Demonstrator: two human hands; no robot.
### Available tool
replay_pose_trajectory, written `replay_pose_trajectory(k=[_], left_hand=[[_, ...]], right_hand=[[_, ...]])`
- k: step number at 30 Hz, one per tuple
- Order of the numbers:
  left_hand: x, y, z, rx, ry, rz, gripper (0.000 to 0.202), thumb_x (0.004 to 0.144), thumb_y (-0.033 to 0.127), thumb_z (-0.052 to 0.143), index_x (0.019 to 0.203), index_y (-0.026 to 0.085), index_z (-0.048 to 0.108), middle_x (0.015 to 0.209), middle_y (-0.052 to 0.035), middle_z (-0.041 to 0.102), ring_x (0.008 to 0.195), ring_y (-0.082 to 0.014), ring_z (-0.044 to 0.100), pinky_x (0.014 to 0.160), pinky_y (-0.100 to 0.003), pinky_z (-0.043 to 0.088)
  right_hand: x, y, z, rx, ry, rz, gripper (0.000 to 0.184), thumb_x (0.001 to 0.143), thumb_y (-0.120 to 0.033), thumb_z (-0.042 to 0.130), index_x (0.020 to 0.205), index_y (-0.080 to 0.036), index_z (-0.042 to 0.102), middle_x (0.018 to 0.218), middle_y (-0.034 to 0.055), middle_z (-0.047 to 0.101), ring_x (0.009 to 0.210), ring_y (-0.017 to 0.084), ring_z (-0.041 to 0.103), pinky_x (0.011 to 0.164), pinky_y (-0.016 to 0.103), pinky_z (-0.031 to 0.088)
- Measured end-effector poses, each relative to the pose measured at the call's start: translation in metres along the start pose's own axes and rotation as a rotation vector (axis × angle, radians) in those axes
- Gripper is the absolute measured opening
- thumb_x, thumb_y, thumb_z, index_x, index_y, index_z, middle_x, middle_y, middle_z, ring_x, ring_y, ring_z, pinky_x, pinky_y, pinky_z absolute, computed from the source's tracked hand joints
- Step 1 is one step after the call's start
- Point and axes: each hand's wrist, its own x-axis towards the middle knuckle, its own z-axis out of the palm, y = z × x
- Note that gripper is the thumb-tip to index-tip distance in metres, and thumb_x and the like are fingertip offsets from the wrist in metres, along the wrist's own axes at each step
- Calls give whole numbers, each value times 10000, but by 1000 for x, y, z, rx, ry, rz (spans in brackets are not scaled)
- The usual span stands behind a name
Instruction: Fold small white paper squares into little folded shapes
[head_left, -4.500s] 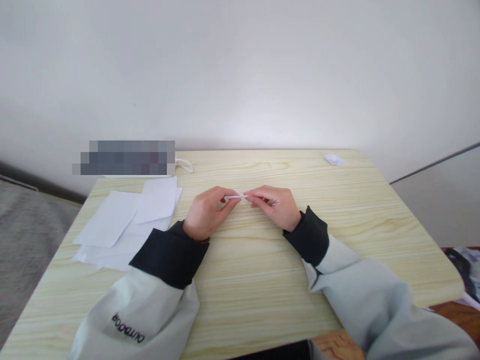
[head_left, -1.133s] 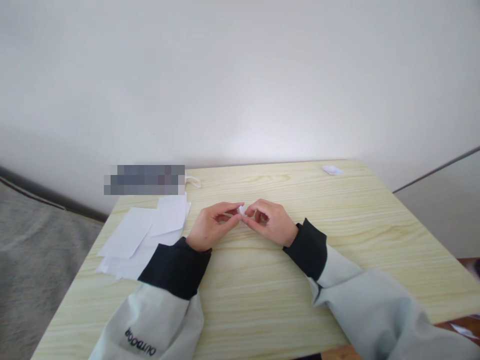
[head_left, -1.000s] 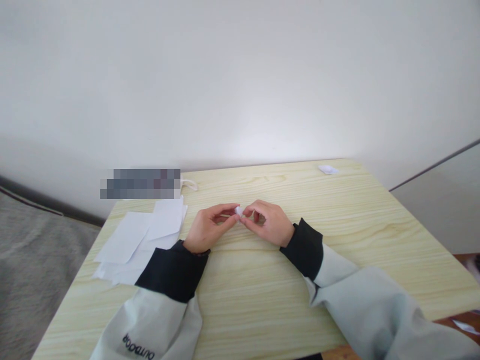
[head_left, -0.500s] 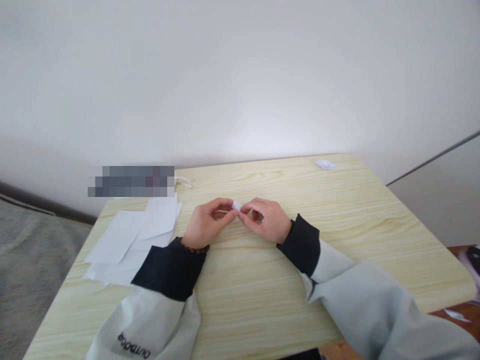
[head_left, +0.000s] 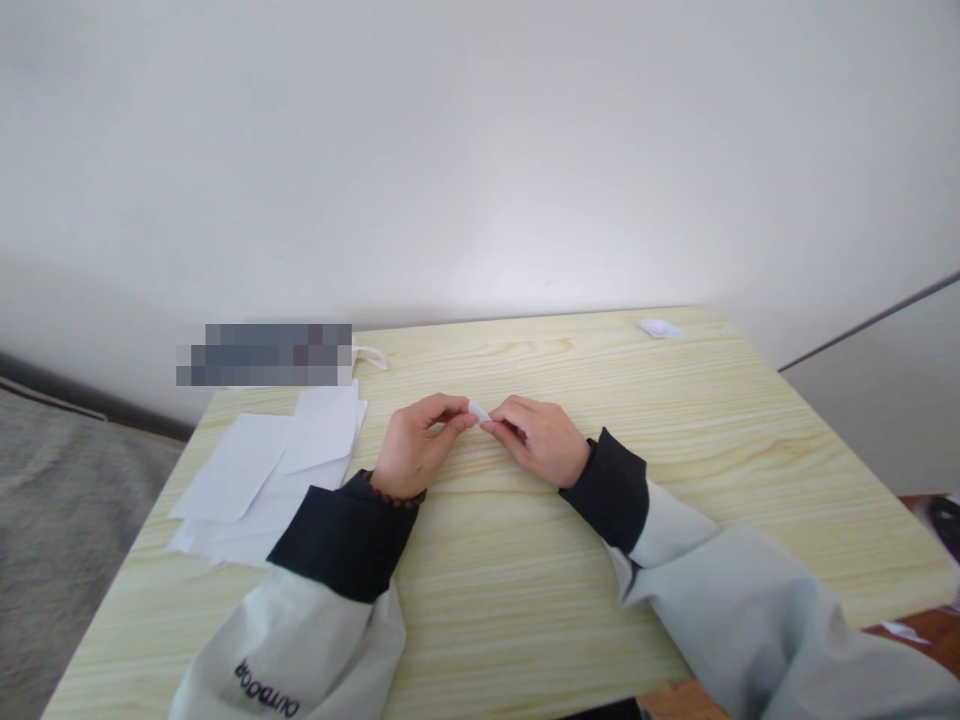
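Between my two hands is a small piece of folded white paper (head_left: 478, 411), held above the middle of the table. My left hand (head_left: 420, 443) pinches its left end between thumb and fingers. On the other side, my right hand (head_left: 541, 438) grips the right end with thumb and forefinger. Most of the paper is covered by fingertips, so its exact folded shape is hard to make out. Loose white paper sheets (head_left: 232, 468) lie overlapping to the left of my left hand.
A small folded paper piece (head_left: 660, 328) rests near the table's far right corner. A blurred-out dark item (head_left: 270, 355) with a white strap (head_left: 373, 356) is at the back left. The wooden table (head_left: 510, 600) meets a white wall. Another white scrap (head_left: 905, 632) lies below the right edge.
Both hands keep hold of the folded paper, which now slants more between the fingertips. My fingers have shifted slightly. The whole view has moved a little.
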Motion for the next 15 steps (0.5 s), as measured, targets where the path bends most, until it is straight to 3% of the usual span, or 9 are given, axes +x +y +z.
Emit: replay_pose_trajectory(k=[5, 9, 15], left_hand=[[1, 2, 3, -41, 32, -57, 181, 768, 341, 633, 788, 162, 652, 778, -21, 691, 727, -150, 635, 715, -265, 521], [0, -1, 7, -191, 43, -170, 321, 752, 391, 659, 967, 152, 651, 869, -53, 714, 739, -161, 667, 716, -284, 554], [0, 3, 9, -376, -65, -247, 409, 719, 432, 687, 1004, 139, 665, 956, -83, 719, 809, -203, 684, 675, -300, 589]], right_hand=[[1, 1, 1, -24, 55, 72, 257, 900, -316, 503, 724, -169, 620, 639, -5, 607, 548, 87, 509, 540, 210, 351], [1, 2, 4, 3, 129, 111, 189, 867, -287, 544, 744, -174, 633, 624, -12, 630, 531, 79, 529, 532, 192, 371], [0, 1, 4, 34, 105, 39, 117, 859, -242, 543, 829, -180, 637, 705, 3, 673, 561, 83, 572, 540, 189, 398]])
